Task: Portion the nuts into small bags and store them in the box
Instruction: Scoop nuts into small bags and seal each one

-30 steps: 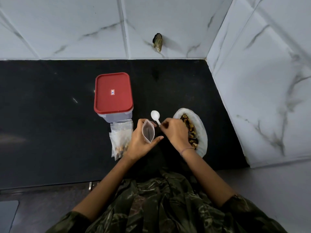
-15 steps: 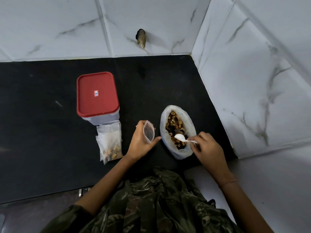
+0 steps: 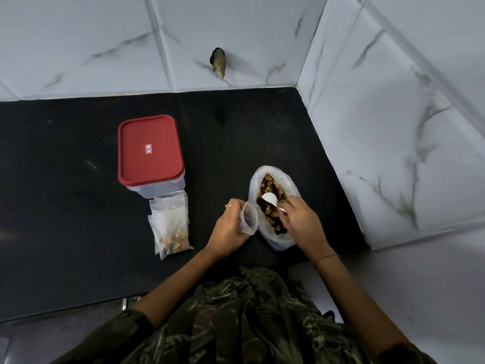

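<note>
- A small zip bag (image 3: 248, 218) is held upright in the left hand (image 3: 227, 231). The fingers are curled round it, and its open mouth sits just beside the rim of the large nut bag (image 3: 279, 241).
- A white plastic spoon (image 3: 270, 198) is pinched by its handle in the right hand (image 3: 299, 222). The bowl lies over the nuts (image 3: 271, 183) inside the large bag; whether it is loaded cannot be told.
- Filled small bags (image 3: 172, 231) lie on the black counter (image 3: 65, 206), touching the front of the box (image 3: 157, 189). The red lid (image 3: 149, 151) is on, so storing is judged not yet begun.
- Risk: nuts could be spilled onto the counter during transfer if the spoon is heaped or tilted on the way across.
- Risk: the small bag's soft, narrow mouth could be collapsed by the one-handed hold, so that pieces are deflected off the rim.
- Risk: the large bag is slumped and unsupported, and could be dragged or tipped by the digging spoon.
</note>
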Demonstrator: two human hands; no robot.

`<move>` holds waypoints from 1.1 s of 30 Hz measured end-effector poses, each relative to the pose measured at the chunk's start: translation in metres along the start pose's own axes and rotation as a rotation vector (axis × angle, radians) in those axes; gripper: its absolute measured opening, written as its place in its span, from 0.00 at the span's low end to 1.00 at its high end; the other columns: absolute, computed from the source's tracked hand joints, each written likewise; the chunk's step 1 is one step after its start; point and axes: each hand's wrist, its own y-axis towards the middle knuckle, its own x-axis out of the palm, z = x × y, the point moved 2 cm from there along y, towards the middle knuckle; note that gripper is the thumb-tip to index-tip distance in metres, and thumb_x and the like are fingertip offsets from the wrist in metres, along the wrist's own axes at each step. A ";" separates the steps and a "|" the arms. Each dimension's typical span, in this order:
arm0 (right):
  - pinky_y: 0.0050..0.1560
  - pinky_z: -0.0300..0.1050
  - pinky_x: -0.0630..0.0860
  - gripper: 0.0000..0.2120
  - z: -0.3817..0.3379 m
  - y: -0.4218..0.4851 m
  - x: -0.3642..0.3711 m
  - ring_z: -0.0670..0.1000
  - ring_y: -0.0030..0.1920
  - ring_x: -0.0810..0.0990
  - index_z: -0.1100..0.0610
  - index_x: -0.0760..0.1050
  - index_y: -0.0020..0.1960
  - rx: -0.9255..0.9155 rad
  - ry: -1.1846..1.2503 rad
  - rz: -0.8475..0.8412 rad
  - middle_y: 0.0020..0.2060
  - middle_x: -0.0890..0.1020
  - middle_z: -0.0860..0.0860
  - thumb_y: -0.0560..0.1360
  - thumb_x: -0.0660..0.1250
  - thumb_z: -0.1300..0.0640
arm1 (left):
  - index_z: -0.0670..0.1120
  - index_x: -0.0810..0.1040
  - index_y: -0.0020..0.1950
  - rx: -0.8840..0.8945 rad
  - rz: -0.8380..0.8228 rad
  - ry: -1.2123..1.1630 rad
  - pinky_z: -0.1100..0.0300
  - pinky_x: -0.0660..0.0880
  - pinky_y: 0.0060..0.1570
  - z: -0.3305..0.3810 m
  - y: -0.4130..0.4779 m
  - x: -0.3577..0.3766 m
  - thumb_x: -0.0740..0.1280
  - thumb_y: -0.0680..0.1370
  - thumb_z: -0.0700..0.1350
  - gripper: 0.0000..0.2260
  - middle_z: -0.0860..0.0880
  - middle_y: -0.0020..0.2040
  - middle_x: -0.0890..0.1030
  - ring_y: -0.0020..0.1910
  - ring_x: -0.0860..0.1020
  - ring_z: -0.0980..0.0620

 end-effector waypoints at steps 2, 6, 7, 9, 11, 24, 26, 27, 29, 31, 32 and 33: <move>0.32 0.41 0.76 0.03 -0.002 0.012 -0.003 0.51 0.38 0.79 0.60 0.80 0.44 0.048 0.023 -0.012 0.39 0.78 0.53 0.71 0.71 0.62 | 0.50 0.67 0.53 0.009 -0.003 -0.016 0.61 0.77 0.45 0.000 0.000 0.000 0.76 0.70 0.46 0.20 0.52 0.53 0.72 0.48 0.76 0.58; 0.37 0.38 0.72 0.07 0.002 0.028 -0.018 0.49 0.43 0.77 0.60 0.79 0.51 0.118 0.004 0.013 0.44 0.78 0.53 0.75 0.67 0.60 | 0.52 0.66 0.56 -0.014 0.017 -0.065 0.70 0.73 0.45 0.000 -0.001 -0.004 0.77 0.69 0.50 0.24 0.56 0.53 0.72 0.51 0.75 0.61; 0.38 0.37 0.72 0.08 0.005 0.032 -0.020 0.49 0.44 0.76 0.60 0.79 0.53 0.132 -0.017 -0.002 0.45 0.78 0.53 0.76 0.65 0.59 | 0.53 0.65 0.57 -0.034 0.031 -0.062 0.73 0.72 0.46 0.000 -0.001 -0.006 0.77 0.69 0.51 0.25 0.58 0.53 0.72 0.52 0.74 0.63; 0.40 0.37 0.72 0.09 0.010 0.039 -0.017 0.48 0.47 0.74 0.59 0.78 0.55 0.138 -0.042 -0.053 0.47 0.77 0.52 0.78 0.61 0.58 | 0.54 0.63 0.59 -0.067 0.048 -0.052 0.74 0.70 0.48 0.000 -0.001 -0.008 0.76 0.69 0.53 0.27 0.60 0.53 0.71 0.53 0.73 0.64; 0.41 0.37 0.72 0.11 0.009 0.043 -0.012 0.47 0.48 0.73 0.58 0.78 0.56 0.123 -0.044 -0.097 0.49 0.76 0.50 0.79 0.59 0.58 | 0.52 0.64 0.59 -0.065 0.056 -0.038 0.71 0.72 0.48 -0.001 0.001 -0.006 0.76 0.69 0.53 0.27 0.60 0.53 0.71 0.52 0.74 0.63; 0.41 0.36 0.67 0.12 0.006 0.035 -0.015 0.46 0.49 0.72 0.55 0.77 0.58 0.191 -0.031 -0.163 0.52 0.76 0.50 0.80 0.58 0.57 | 0.49 0.67 0.57 -0.134 0.009 -0.073 0.60 0.77 0.47 -0.004 0.006 0.006 0.76 0.69 0.49 0.23 0.54 0.52 0.74 0.50 0.76 0.58; 0.40 0.36 0.70 0.11 0.003 0.041 -0.012 0.47 0.49 0.72 0.56 0.76 0.57 0.176 -0.088 -0.156 0.52 0.76 0.50 0.80 0.58 0.58 | 0.49 0.67 0.56 -0.124 0.002 -0.070 0.61 0.76 0.46 -0.004 0.005 0.007 0.76 0.69 0.48 0.23 0.54 0.51 0.74 0.50 0.76 0.57; 0.41 0.37 0.72 0.11 0.001 0.044 -0.011 0.47 0.50 0.72 0.57 0.76 0.58 0.163 -0.113 -0.165 0.53 0.76 0.50 0.79 0.59 0.59 | 0.50 0.66 0.56 -0.120 0.002 -0.067 0.62 0.76 0.46 -0.004 0.005 0.007 0.76 0.69 0.48 0.23 0.54 0.51 0.74 0.49 0.76 0.57; 0.43 0.38 0.74 0.11 -0.002 0.047 -0.010 0.48 0.53 0.71 0.57 0.74 0.60 0.135 -0.149 -0.201 0.55 0.75 0.51 0.79 0.60 0.59 | 0.49 0.66 0.55 -0.120 0.003 -0.068 0.62 0.76 0.45 -0.005 0.004 0.009 0.76 0.70 0.47 0.22 0.55 0.50 0.74 0.48 0.76 0.57; 0.46 0.39 0.75 0.13 -0.005 0.044 -0.012 0.48 0.56 0.70 0.57 0.73 0.61 0.101 -0.179 -0.246 0.57 0.74 0.51 0.78 0.61 0.59 | 0.48 0.66 0.55 -0.117 0.003 -0.066 0.61 0.76 0.44 -0.006 0.003 0.009 0.76 0.70 0.45 0.21 0.54 0.49 0.74 0.48 0.76 0.57; 0.47 0.39 0.75 0.13 -0.005 0.041 -0.013 0.49 0.57 0.70 0.57 0.73 0.62 0.090 -0.187 -0.268 0.58 0.73 0.51 0.77 0.62 0.59 | 0.47 0.66 0.55 -0.116 0.001 -0.065 0.61 0.76 0.44 -0.006 0.004 0.009 0.75 0.70 0.45 0.21 0.54 0.50 0.74 0.48 0.76 0.57; 0.48 0.39 0.75 0.14 -0.005 0.037 -0.014 0.49 0.57 0.70 0.57 0.73 0.62 0.085 -0.192 -0.286 0.58 0.73 0.51 0.77 0.63 0.59 | 0.47 0.67 0.55 -0.113 -0.003 -0.065 0.61 0.76 0.45 -0.006 0.004 0.009 0.75 0.71 0.45 0.21 0.54 0.50 0.73 0.48 0.75 0.57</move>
